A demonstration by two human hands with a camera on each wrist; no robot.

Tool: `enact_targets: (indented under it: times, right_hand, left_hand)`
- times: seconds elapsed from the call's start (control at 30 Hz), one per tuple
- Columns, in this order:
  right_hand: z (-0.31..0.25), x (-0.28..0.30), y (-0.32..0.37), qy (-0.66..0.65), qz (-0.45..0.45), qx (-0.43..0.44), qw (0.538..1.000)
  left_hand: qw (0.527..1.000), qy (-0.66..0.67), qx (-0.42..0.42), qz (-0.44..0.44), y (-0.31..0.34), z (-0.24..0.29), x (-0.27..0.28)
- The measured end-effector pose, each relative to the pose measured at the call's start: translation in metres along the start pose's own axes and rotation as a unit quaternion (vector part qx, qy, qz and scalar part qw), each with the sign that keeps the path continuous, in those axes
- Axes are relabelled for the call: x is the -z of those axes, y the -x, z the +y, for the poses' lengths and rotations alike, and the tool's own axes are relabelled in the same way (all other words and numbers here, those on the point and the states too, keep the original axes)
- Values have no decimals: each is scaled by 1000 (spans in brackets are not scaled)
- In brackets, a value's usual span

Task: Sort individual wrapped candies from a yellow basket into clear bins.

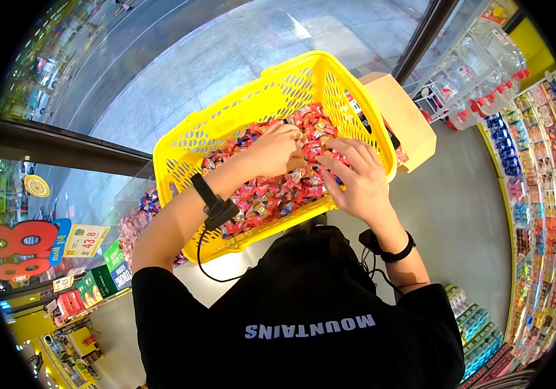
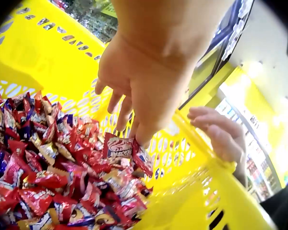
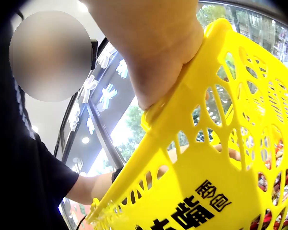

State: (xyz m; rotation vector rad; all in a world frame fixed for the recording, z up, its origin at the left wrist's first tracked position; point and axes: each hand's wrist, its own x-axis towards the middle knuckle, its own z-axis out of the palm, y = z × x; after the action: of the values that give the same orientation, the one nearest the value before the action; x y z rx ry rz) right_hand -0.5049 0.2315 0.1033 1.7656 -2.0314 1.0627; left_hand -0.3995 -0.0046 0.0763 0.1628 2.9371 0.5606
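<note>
A yellow plastic basket [image 1: 258,97] with cut-out walls stands in front of me, partly filled with small wrapped candies [image 1: 262,211], mostly red. My left hand [image 1: 278,150] reaches down into it, fingers bent at the pile. In the left wrist view, its fingertips hold a red wrapped candy [image 2: 119,146] at the top of the heap. Fingers spread loosely, my right hand [image 1: 357,175] hovers by the basket's near right rim, holding nothing visible. The right wrist view mostly shows the basket's outer wall [image 3: 182,191] with dark lettering; the right fingers are hidden there.
A cardboard box [image 1: 408,123] stands against the basket's right side. Large clear bottles [image 1: 479,78] fill a rack at the far right, beside long shelves of packets [image 1: 537,175]. More wrapped goods [image 1: 136,227] lie at the left. A cable [image 1: 201,256] hangs from the left wrist.
</note>
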Motion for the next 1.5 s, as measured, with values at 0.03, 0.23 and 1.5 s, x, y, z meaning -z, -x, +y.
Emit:
enact_targets:
  times: [0.03,0.23,1.5]
  right_hand:
    - [-1,0,0,1,-2,-2,1000]
    - [-3,2,-2,-2,-35,-28,999]
    - [-109,-37,-35,-105,-92,21,990]
  left_hand:
    - [1000,21,2,14,2,0,11]
    - [995,75,-19,58,20,12,38]
    - [938,-18,76,337,175,81,37]
